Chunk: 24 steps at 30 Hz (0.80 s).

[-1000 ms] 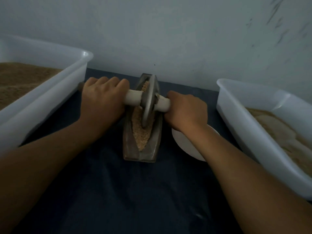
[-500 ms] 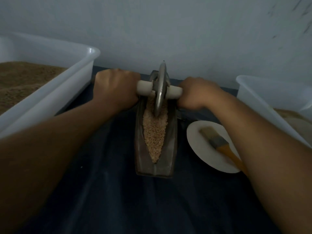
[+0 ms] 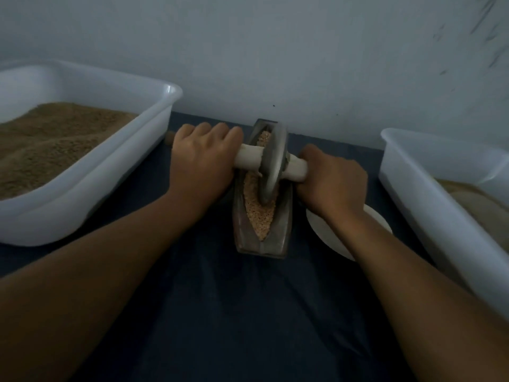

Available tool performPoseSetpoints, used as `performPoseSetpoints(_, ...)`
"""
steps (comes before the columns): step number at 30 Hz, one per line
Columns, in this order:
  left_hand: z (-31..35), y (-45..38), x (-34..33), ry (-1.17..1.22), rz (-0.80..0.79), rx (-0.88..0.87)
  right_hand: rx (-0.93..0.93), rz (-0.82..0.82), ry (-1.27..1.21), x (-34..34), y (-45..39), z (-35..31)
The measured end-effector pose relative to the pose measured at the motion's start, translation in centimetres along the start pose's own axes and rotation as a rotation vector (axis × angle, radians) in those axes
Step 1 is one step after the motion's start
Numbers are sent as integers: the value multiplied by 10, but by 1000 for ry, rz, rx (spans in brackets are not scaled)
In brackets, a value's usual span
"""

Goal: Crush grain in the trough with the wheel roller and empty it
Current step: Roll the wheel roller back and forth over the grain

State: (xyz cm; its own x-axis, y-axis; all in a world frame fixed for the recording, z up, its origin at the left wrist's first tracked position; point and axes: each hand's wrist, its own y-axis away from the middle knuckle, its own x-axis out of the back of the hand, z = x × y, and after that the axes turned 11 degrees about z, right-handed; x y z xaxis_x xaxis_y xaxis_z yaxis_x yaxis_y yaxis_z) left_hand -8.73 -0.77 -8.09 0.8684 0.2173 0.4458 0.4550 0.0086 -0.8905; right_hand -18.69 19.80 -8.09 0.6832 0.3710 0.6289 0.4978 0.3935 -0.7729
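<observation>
A boat-shaped metal trough (image 3: 282, 238) lies lengthwise on the dark cloth, holding pale crushed grain (image 3: 260, 213). The wheel roller (image 3: 271, 166), a grey metal disc on a white cross handle, stands in the trough near its middle. My left hand (image 3: 203, 161) grips the left end of the handle. My right hand (image 3: 333, 183) grips the right end. The grain under the disc is hidden.
A large white tub (image 3: 154, 117) of brown grain stands on the left. Another white tub (image 3: 429, 194) with paler meal stands on the right. A white plate (image 3: 327, 232) lies under my right forearm, beside the trough. A pale wall rises just behind.
The wheel has rolled back toward me from the far end of the trough to its middle. My right forearm now covers the brush on the plate.
</observation>
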Motion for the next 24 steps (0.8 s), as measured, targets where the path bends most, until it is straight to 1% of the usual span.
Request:
performPoseSetpoints(2,2,6,7,6,42,2,7,64,-31,5,10,-2)
performPoseSetpoints(5,5,13,17,22,95,-3,35,101,-62,13,17,-4)
performPoseSetpoints(11,6,25,27,7,152,1,55,116,-78,28,27,-6)
performPoseSetpoints(14,5,22,27,-11,126,-18,42,118,-107,29,29,-5)
performPoseSetpoints(19,1,11,16,-8,-11,-23,-1,-9,-15,17,12,-3)
performPoseSetpoints(24,-4,0,-1,-34,-103,-15,35,-197,17,-1,-17,6)
